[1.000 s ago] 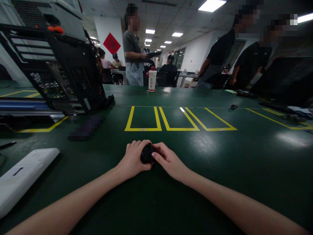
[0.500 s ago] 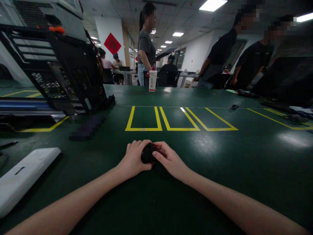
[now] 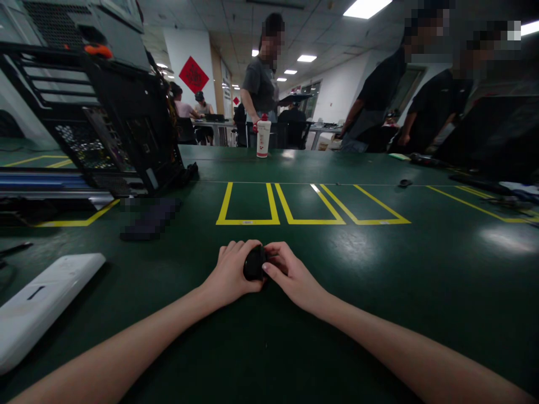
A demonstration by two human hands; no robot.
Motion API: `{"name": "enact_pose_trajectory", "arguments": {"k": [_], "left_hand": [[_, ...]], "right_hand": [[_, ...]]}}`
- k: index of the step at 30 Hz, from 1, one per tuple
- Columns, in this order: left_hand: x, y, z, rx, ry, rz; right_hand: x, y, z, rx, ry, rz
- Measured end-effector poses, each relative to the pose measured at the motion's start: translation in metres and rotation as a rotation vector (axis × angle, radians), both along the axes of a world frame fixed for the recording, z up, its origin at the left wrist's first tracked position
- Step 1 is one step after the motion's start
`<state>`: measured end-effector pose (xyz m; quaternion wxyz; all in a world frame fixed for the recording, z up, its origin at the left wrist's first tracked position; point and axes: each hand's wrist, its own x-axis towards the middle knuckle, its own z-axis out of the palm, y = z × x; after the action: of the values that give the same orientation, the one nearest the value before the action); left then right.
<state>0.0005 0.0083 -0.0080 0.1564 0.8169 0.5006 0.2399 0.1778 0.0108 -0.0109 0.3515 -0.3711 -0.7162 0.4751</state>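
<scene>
A small black rounded object is between my two hands, low over the dark green table. My left hand wraps round its left side, thumb below and fingers over the top. From the right, my right hand touches its edge with the thumb and bent fingertips. The fingers partly cover the object, so what it is cannot be made out. Beyond the hands, yellow tape outlines mark the table.
An open black computer case stands at the back left. A white box-like device lies at the left, near a dark blurred item. A white cup stands at the far edge. People stand behind the table.
My hands and the black object have hardly moved. Behind the table, the person near the cup has shifted slightly to the right.
</scene>
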Motion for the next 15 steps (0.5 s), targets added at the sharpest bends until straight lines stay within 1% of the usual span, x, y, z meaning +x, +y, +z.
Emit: {"name": "enact_pose_trajectory", "arguments": {"k": [3,7,11,15], "left_hand": [[-0.0007,-0.0007,0.001,-0.007,-0.006,0.0],[-0.0011,-0.0007,0.0019,-0.014,-0.011,-0.007],[-0.0012,-0.0002,0.0017,-0.009,-0.006,-0.009],[-0.0007,0.0,0.0008,-0.015,0.012,0.0]], "right_hand": [[0.0008,-0.0019,0.0009,0.018,-0.043,0.024],[0.0023,-0.0055,0.0042,0.013,-0.006,0.073],[0.0005,-0.0044,0.0038,0.009,0.022,0.041],[-0.0016,0.0003,-0.0016,0.014,0.023,0.0]]}}
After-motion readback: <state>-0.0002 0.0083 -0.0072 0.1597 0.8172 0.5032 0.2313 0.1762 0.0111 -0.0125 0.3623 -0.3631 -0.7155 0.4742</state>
